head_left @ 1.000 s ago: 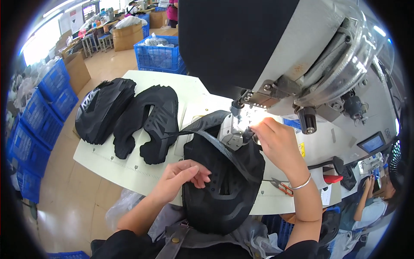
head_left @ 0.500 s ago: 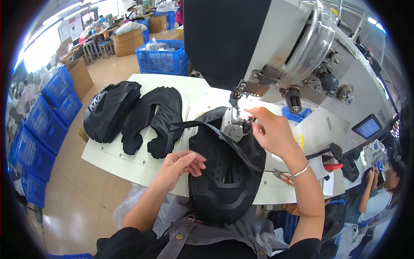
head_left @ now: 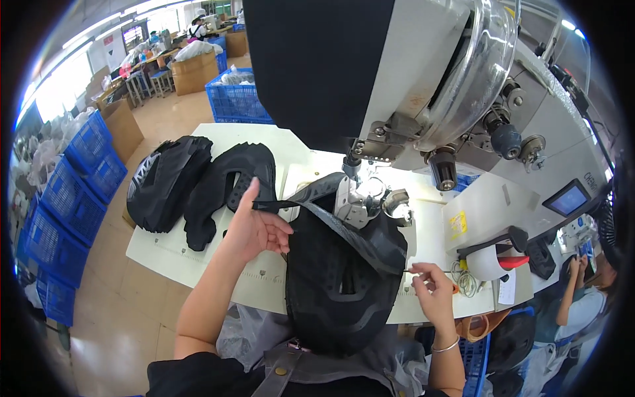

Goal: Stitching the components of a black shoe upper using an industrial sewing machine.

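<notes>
Snips [head_left: 456, 289] pickup judged current, lower right: right hand [head_left: 434, 299] grip can't be told, left hand [head_left: 254, 231] fingers spread, pinch needed.

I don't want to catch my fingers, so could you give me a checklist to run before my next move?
1. Left hand away from the metal post: ok, it is off to the left.
2. Right hand away from the post: ok, it is below and right of it.
3. Grey-black strip wholly within the large black piece: not ok, its left end sticks out past the edge.
4. Right hand empty: cannot tell.
5. Screen reading: cannot tell, too small.
</notes>
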`<control>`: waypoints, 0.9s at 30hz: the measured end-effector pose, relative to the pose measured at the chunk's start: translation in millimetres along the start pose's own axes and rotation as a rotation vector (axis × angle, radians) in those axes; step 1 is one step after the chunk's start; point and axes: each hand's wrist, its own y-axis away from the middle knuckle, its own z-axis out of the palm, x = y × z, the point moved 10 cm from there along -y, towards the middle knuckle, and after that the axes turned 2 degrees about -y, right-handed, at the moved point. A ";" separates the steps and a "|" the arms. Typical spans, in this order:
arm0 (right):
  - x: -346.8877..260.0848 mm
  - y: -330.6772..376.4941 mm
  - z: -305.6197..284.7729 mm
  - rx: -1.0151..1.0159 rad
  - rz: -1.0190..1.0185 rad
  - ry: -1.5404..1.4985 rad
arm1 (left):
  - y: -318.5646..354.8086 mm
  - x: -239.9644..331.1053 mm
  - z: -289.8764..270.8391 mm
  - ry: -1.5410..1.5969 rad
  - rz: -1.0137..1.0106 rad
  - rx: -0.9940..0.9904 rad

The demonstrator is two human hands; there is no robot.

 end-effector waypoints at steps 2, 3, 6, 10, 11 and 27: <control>8.9 -7.0 1.2 -0.011 0.091 -0.179 | -11.9 -8.2 -9.0 -0.032 -0.020 0.051; 8.9 -10.6 1.5 0.001 0.126 -0.281 | -13.1 -11.5 -14.2 -0.063 -0.036 0.100; 12.1 -23.6 -1.8 0.045 0.176 -0.424 | -7.8 -4.8 3.4 -0.192 0.057 0.130; 3.8 -43.6 16.8 -0.038 0.226 -0.615 | 23.2 7.8 26.4 -0.236 0.252 0.149; 0.9 -47.0 24.8 -0.082 0.264 -0.722 | 27.8 13.9 14.7 -0.286 0.426 0.282; -68.2 -67.7 56.6 -0.090 -0.128 -0.132 | 43.4 13.3 11.6 -0.172 0.642 0.420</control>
